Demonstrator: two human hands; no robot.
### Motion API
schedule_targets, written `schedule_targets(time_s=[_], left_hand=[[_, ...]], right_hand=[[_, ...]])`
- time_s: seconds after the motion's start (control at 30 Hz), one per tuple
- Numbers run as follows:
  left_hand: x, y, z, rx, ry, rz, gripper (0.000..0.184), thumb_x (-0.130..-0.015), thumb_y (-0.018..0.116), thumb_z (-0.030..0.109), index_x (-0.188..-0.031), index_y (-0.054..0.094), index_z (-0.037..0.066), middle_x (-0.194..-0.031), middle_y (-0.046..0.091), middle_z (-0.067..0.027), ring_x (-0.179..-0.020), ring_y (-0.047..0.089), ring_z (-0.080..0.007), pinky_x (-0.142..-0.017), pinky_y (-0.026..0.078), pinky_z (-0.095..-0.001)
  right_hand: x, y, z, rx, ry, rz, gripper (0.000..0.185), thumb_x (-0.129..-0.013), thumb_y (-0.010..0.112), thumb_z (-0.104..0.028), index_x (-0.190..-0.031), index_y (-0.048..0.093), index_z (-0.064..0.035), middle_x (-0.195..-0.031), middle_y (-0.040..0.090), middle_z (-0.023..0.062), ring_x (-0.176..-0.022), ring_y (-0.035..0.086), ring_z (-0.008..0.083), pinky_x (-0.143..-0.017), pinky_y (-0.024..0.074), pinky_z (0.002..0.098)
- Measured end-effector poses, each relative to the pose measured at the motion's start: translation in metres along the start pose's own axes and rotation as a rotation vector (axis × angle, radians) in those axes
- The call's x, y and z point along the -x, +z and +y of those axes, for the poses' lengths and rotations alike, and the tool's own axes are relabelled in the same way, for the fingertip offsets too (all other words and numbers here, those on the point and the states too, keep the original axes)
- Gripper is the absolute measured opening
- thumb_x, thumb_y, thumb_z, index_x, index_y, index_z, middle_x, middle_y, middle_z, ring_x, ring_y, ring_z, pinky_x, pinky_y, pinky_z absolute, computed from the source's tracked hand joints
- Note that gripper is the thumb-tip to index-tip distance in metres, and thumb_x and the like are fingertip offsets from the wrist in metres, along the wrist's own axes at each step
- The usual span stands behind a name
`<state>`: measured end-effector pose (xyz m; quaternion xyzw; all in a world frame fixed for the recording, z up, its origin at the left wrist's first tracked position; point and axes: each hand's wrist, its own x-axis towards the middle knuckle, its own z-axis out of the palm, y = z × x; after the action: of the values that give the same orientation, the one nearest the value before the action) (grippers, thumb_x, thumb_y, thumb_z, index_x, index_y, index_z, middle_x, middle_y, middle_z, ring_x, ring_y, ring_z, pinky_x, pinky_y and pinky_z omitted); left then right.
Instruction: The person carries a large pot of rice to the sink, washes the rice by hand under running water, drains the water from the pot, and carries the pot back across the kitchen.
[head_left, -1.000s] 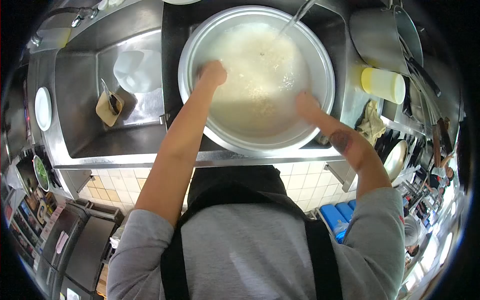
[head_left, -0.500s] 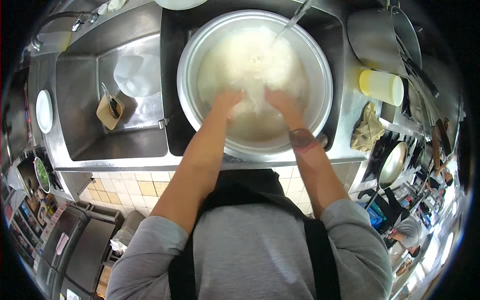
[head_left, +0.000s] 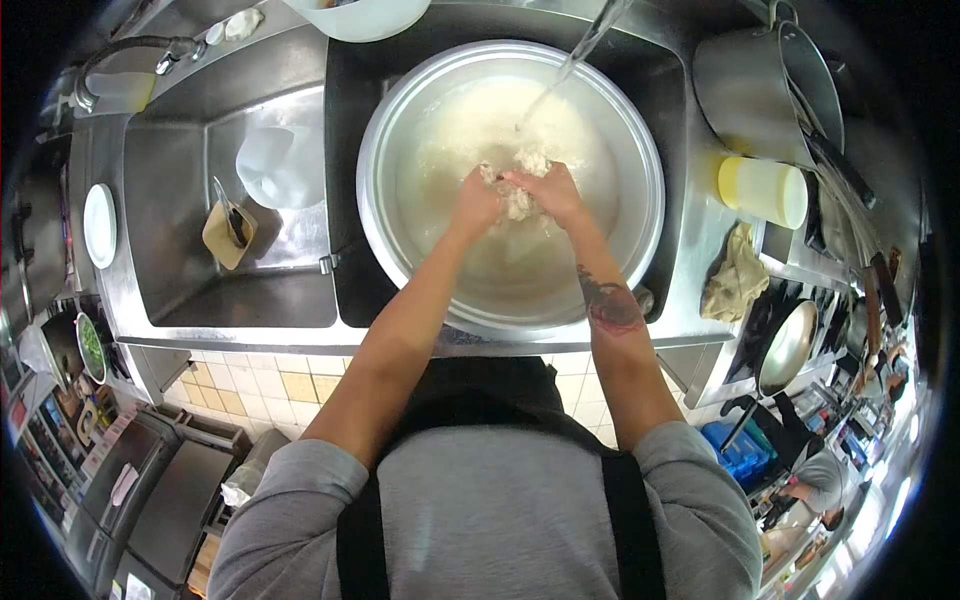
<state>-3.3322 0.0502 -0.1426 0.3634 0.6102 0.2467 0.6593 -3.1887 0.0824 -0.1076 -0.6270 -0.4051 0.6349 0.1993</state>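
A large round metal pot (head_left: 375,190) stands in the right-hand sink basin, filled with cloudy whitish water (head_left: 500,270). My left hand (head_left: 480,203) and my right hand (head_left: 552,190) are close together over the middle of the pot, at the water's surface. Both have their fingers curled around clumps of wet white rice (head_left: 519,205); some of it shows between and above the hands. A stream of water (head_left: 585,50) runs into the pot from the top.
In the left basin (head_left: 270,280) lie a translucent plastic jug (head_left: 280,168) and a tan block-shaped item (head_left: 226,240). A tall pot (head_left: 745,85), a yellow container (head_left: 765,190) and a cloth (head_left: 737,275) sit on the right, near a frying pan (head_left: 788,345). Another person (head_left: 825,470) is at far right.
Both hands have come up from the cloudy water and drawn together, now with clumps of rice in them. The view has shifted slightly, showing more of the white bowl at the top.
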Motion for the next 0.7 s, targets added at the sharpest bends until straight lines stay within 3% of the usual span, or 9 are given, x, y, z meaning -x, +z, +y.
schedule_targets(time_s=[0.07, 0.13, 0.2, 0.27, 0.33, 0.43, 0.5, 0.63, 0.7], left_hand=[[-0.006, 0.0, -0.005, -0.075, 0.145, 0.2, 0.027, -0.079, 0.054, 0.019, -0.1, 0.053, 0.002, -0.08, 0.059, -0.01, -0.062, 0.055, -0.0228, -0.063, 0.046, -0.0395], [-0.022, -0.012, -0.018, -0.56, 0.487, 0.755, 0.031, -0.075, 0.06, 0.018, -0.099, 0.053, 0.0, -0.089, 0.059, -0.0125, -0.075, 0.057, -0.0239, -0.072, 0.045, -0.0363], [-0.029, -0.03, -0.012, -0.586, 0.418, 0.853, 0.033, -0.074, 0.06, 0.017, -0.1, 0.052, -0.002, -0.096, 0.055, -0.0181, -0.086, 0.054, -0.0278, -0.079, 0.042, -0.0356], [-0.053, -0.052, -0.025, -0.611, 0.348, 0.958, 0.035, -0.073, 0.06, 0.015, -0.101, 0.052, -0.004, -0.104, 0.052, -0.0238, -0.098, 0.051, -0.0317, -0.087, 0.038, -0.035], [-0.106, -0.067, -0.075, 0.096, 0.002, 0.7, 0.044, -0.078, 0.056, 0.024, -0.113, 0.047, -0.003, -0.118, 0.046, -0.02, -0.112, 0.043, -0.0266, -0.094, 0.032, -0.0357], [-0.084, -0.043, -0.058, 0.836, 0.018, 0.451, 0.054, -0.081, 0.052, 0.036, -0.121, 0.042, 0.0, -0.129, 0.039, -0.0134, -0.118, 0.037, -0.0217, -0.097, 0.028, -0.0361], [-0.087, -0.034, -0.056, 0.863, -0.028, 0.338, 0.056, -0.082, 0.051, 0.038, -0.123, 0.04, 0.001, -0.129, 0.038, -0.0109, -0.117, 0.037, -0.0202, -0.096, 0.028, -0.0352], [-0.084, -0.012, -0.03, 0.809, -0.042, 0.11, 0.059, -0.081, 0.052, 0.041, -0.125, 0.038, 0.004, -0.124, 0.043, -0.0063, -0.111, 0.041, -0.0186, -0.095, 0.028, -0.0338], [-0.067, -0.004, -0.008, 0.622, -0.026, 0.126, 0.057, -0.081, 0.053, 0.041, -0.123, 0.04, 0.005, -0.123, 0.043, -0.0065, -0.11, 0.041, -0.0177, -0.094, 0.029, -0.0351]], right_hand=[[-0.001, -0.002, -0.015, 0.223, -0.067, 0.142, 0.042, -0.069, 0.07, -0.027, -0.092, 0.057, 0.0067, -0.079, 0.062, 0.01, -0.074, 0.06, 0.0195, -0.066, 0.0478, 0.0321], [-0.013, -0.016, -0.016, 0.482, -0.097, 0.241, 0.046, -0.069, 0.07, -0.03, -0.092, 0.057, 0.0072, -0.085, 0.061, 0.0123, -0.079, 0.059, 0.0209, -0.069, 0.0467, 0.0324], [-0.024, -0.041, -0.009, 0.74, -0.125, 0.34, 0.049, -0.068, 0.07, -0.034, -0.091, 0.057, 0.0078, -0.091, 0.061, 0.0147, -0.084, 0.059, 0.0224, -0.073, 0.0456, 0.0327], [-0.039, -0.067, 0.016, 0.696, -0.615, 0.488, 0.058, -0.067, 0.068, -0.041, -0.095, 0.057, 0.0087, -0.109, 0.053, 0.0232, -0.104, 0.05, 0.0293, -0.088, 0.0382, 0.0371], [-0.058, -0.069, 0.041, 0.506, -0.498, 0.527, 0.062, -0.067, 0.068, -0.041, -0.101, 0.054, 0.0093, -0.114, 0.049, 0.0236, -0.11, 0.045, 0.0291, -0.092, 0.0344, 0.0364], [-0.069, -0.054, 0.054, 0.169, -0.348, 0.603, 0.072, -0.069, 0.067, -0.04, -0.113, 0.044, 0.0114, -0.116, 0.049, 0.0212, -0.11, 0.045, 0.0278, -0.093, 0.0342, 0.0337], [-0.056, -0.034, 0.038, -0.278, -0.25, 0.374, 0.072, -0.068, 0.069, -0.039, -0.114, 0.044, 0.0098, -0.114, 0.05, 0.0183, -0.103, 0.049, 0.0248, -0.089, 0.038, 0.0335], [-0.06, -0.009, 0.033, -0.164, 0.009, 0.414, 0.066, -0.067, 0.071, -0.035, -0.114, 0.047, 0.005, -0.111, 0.052, 0.015, -0.097, 0.052, 0.0214, -0.084, 0.0411, 0.0338], [-0.053, 0.007, 0.028, -0.491, -0.07, 0.087, 0.064, -0.065, 0.072, -0.032, -0.112, 0.049, 0.0043, -0.108, 0.053, 0.0149, -0.097, 0.051, 0.0197, -0.081, 0.0429, 0.0347]])
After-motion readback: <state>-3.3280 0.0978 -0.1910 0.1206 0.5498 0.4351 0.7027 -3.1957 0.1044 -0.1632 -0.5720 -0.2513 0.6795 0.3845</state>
